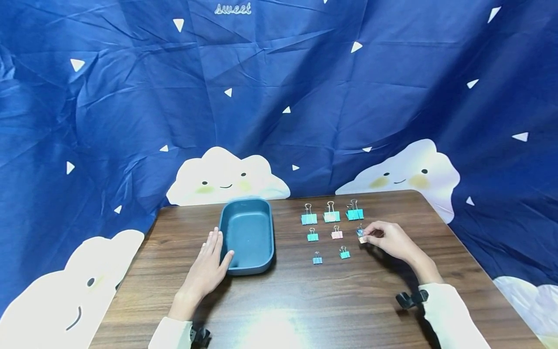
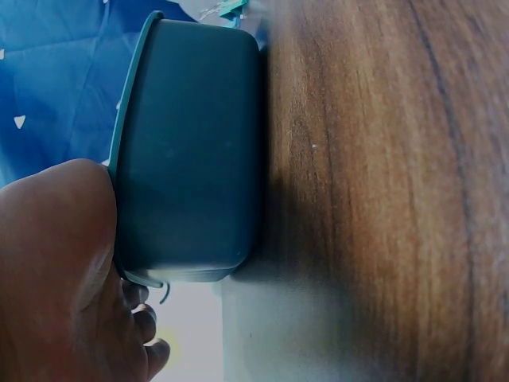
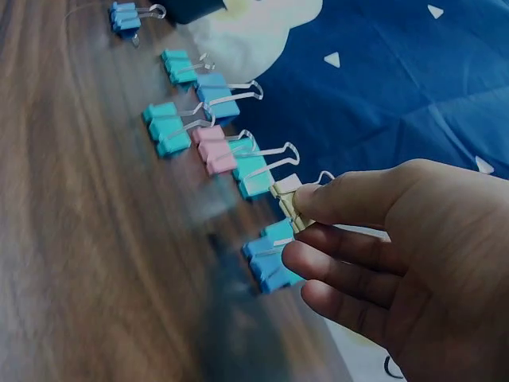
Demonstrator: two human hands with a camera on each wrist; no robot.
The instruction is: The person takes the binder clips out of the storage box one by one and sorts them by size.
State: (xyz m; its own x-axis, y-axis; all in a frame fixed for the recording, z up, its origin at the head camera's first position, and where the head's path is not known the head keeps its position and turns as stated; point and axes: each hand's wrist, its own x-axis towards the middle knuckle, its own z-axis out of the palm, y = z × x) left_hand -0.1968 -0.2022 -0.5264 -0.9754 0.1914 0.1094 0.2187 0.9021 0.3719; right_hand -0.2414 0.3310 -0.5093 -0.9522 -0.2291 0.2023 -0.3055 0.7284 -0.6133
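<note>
Between the thumb and fingers of my right hand (image 1: 392,238) I pinch a small pale-yellow binder clip (image 3: 288,199). Just beyond it stands a blue binder clip (image 3: 269,267), with a teal one partly hidden behind. A pink binder clip (image 1: 337,234) and a small green binder clip (image 1: 312,237) stand to the left of that hand. My left hand (image 1: 206,269) rests with straight fingers against the left rim of a dark teal tray (image 1: 268,261). The left wrist view shows the tray's outer wall beside the palm.
Along the back are three larger teal binder clips, the leftmost (image 1: 309,219) closest to the tray. Nearer the front stand a small blue clip (image 1: 317,261) and a small teal clip (image 1: 345,254). A blue curtain (image 1: 305,87) with clouds hangs behind the wooden table (image 1: 348,305).
</note>
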